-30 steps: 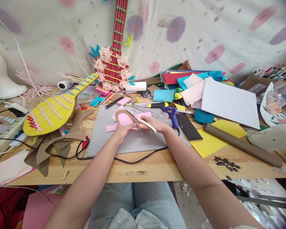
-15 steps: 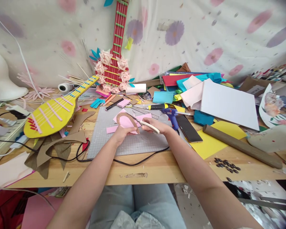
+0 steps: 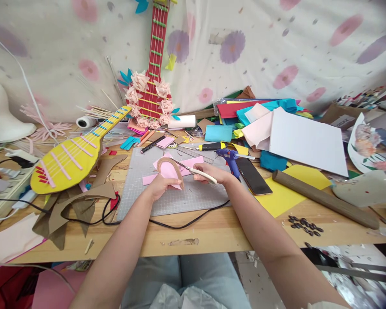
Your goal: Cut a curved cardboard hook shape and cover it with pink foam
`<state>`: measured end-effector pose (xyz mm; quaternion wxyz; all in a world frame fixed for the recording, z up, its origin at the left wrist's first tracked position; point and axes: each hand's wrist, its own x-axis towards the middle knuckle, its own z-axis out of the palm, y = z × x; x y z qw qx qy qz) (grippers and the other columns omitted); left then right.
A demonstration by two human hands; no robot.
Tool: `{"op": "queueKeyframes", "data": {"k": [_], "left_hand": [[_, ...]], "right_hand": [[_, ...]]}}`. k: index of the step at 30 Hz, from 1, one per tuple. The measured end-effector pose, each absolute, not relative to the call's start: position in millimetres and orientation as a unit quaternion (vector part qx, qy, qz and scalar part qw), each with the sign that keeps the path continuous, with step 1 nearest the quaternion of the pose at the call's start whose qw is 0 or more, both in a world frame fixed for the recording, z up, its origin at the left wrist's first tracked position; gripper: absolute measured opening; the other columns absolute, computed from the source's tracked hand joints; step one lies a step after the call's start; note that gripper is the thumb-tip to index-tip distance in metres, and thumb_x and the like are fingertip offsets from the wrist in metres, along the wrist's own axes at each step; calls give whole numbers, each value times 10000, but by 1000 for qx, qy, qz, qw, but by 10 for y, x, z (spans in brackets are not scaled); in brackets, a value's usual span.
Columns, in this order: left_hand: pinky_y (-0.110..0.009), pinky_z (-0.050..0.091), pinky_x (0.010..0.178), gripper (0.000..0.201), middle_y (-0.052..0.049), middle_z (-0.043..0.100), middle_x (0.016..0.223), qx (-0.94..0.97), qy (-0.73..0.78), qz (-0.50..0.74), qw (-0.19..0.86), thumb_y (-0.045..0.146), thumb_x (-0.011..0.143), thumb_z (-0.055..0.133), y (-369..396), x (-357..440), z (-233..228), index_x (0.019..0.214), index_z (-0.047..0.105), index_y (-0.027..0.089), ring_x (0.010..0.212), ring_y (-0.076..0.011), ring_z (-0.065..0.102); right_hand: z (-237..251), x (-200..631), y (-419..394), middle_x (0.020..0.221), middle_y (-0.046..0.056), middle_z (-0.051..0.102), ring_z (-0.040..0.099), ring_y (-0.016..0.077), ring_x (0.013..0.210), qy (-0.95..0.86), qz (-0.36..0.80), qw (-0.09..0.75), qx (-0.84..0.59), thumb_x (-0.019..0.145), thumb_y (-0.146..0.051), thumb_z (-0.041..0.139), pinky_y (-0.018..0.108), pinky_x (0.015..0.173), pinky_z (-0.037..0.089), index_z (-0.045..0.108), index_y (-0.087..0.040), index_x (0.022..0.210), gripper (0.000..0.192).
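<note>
My left hand (image 3: 161, 185) pinches a curved brown cardboard piece (image 3: 162, 162) backed with pink paper (image 3: 169, 171). In my right hand (image 3: 215, 172) is a pair of scissors (image 3: 203, 174) with cream handles. Its blades point left and reach the upper right edge of the cardboard curve. A pink strip (image 3: 193, 162) lies behind the blades on the grey cutting mat (image 3: 137, 197). Another bit of pink paper (image 3: 149, 179) rests left of the curve. Just right of the mat's middle stands a blue glue gun (image 3: 230, 161), close to my right hand.
A yellow toy-like lute (image 3: 67, 161) leans at left, and a red guitar (image 3: 149, 96) with paper roses stands behind. Right lie a phone (image 3: 254, 176), a brown tube (image 3: 324, 199), and small black rings (image 3: 305, 225). A black cable (image 3: 183, 226) crosses the table front.
My left hand has shifted slightly left and down with the cardboard and pink paper, turning the curve. The scissors have moved a little and now sit at the curve's upper right edge.
</note>
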<state>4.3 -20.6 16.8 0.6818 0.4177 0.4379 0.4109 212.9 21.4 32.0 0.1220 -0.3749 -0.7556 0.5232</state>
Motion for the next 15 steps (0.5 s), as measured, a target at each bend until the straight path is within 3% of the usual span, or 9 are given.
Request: {"op": "queueKeyframes", "data": {"k": [10, 15], "left_hand": [[-303, 468, 611, 447, -8, 621, 702, 449, 466, 387, 657, 149, 451, 756, -220, 39, 182, 864, 587, 144, 649, -147, 571], [-308, 464, 643, 404, -23, 627, 758, 472, 460, 377, 651, 172, 465, 755, -211, 12, 153, 838, 602, 139, 694, -154, 571]], "right_hand": [[292, 2107, 250, 528, -66, 402, 327, 57, 457, -765, 526, 124, -352, 691, -611, 524, 180, 424, 241, 380, -182, 784, 462], [300, 2131, 251, 551, -70, 381, 315, 50, 456, -742, 551, 126, -362, 657, -599, 570, 179, 417, 227, 375, -184, 770, 472]]}}
